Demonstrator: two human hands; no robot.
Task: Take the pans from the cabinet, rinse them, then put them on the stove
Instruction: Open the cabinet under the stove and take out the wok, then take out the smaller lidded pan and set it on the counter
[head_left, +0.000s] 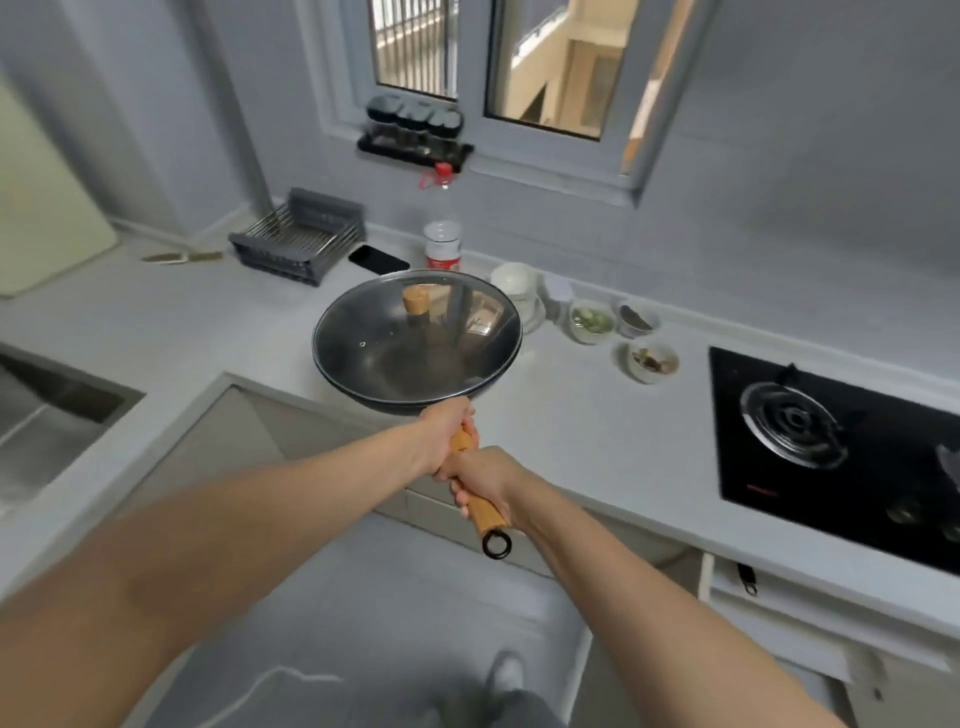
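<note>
Inspector A: Nearest item?
Inspector B: Right hand (485, 480), fingers curled round the lower part of a wooden wok handle (475, 486). Black hanging ring (496, 545) at the handle's tip, free of both hands.

Inspector A: Other hand?
Inspector B: Left hand (447, 434), wrapped round the same handle just above the right, close to the pan's rim. Both gripping firmly, fingers closed about the wood.

Inspector A: Location of the pan?
Inspector B: Dark wok (415, 358) held in the air over the inner corner of the white countertop (597, 441), not resting on it. Glass lid (410, 338) seated on the wok, wooden knob (415, 300) upright on top.

Inspector A: Stove?
Inspector B: Black gas hob (810, 467) set in the countertop to the right, well apart from the wok; one burner (792, 423) in view, nothing on it. Open cabinet (779, 587) below, a black handle tip (747, 578) showing inside.

Inspector A: Farther back?
Inspector B: Three small bowls (652, 361) with contents, indistinct, between wok and hob. White cup (514, 283) and red-capped clear bottle (443, 223) behind the wok. Black phone (378, 259) lying flat beside a grey dish rack (298, 236). Sink (57, 410) at far left. Spice rack (415, 130) on the window ledge.
</note>
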